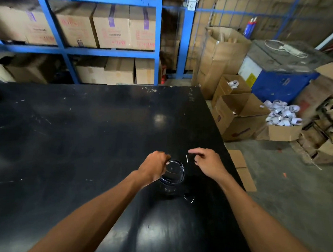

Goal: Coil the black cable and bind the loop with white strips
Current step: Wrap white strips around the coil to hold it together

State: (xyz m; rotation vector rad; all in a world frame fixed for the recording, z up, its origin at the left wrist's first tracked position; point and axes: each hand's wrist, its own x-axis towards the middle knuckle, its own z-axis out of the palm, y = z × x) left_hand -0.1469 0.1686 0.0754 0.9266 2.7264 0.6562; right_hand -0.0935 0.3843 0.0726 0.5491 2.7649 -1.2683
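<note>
Two bare hands over black table (83, 130), near its 3 o'clock edge. Left hand (154, 167) clenched on black cable (175, 172), pinching coiled loop at its 10 o'clock side, loop hanging just above tabletop. Right hand (208, 163) at 2 o'clock from loop, fingers loosely curled, grasping nothing visible, just beside short white strip (187, 158); more white strips (190, 199) at 5 o'clock from loop.

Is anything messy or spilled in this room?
Yes. On the floor to the right of the black table, a cardboard box overflows with a heap of white bands above its rim. On the table itself, the left hand holds the coiled cable neatly; nothing spilled there.
</note>
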